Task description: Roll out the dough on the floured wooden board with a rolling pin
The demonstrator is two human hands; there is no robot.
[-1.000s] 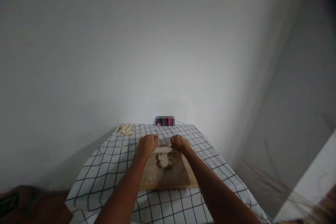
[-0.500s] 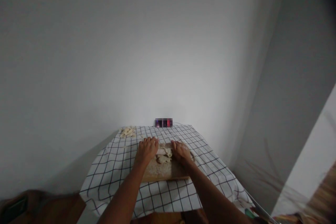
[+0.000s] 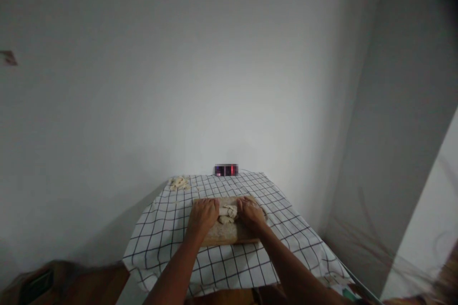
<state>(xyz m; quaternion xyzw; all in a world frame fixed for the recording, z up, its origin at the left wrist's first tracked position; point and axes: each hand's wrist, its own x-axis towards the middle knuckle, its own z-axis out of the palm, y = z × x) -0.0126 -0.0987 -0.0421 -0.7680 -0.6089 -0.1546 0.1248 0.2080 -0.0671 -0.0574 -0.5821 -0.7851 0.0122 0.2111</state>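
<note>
We reach forward with both arms nearly straight, slanting inward from the lower edge, backs of the hands uppermost. Our left hand [image 3: 205, 212] and right hand [image 3: 250, 210] are level with each other and a little apart, each bent over one end of a pale rolling pin [image 3: 223, 211]. The fingers are partly closed, curling forward and down over it; we have hold of the pin at both ends, though how firmly we cannot tell, since the fingertips are hidden.

Between the hands lies ragged dough [image 3: 226, 219] — part of it just on our side of the pin, part riding up onto the pin beside the right hand. All this sits on a wooden board [image 3: 223, 238], dusted pale, which extends under both hands and toward us.

The board rests on the surface, spread with a white checked cloth [image 3: 222, 267]. Beyond the left hand, near the far left corner, is a loose heap of dough strips [image 3: 179, 183] — well apart from the board. Straight ahead of the hands, a dark device [image 3: 226, 170] stands by the wall [image 3: 229, 81].
</note>
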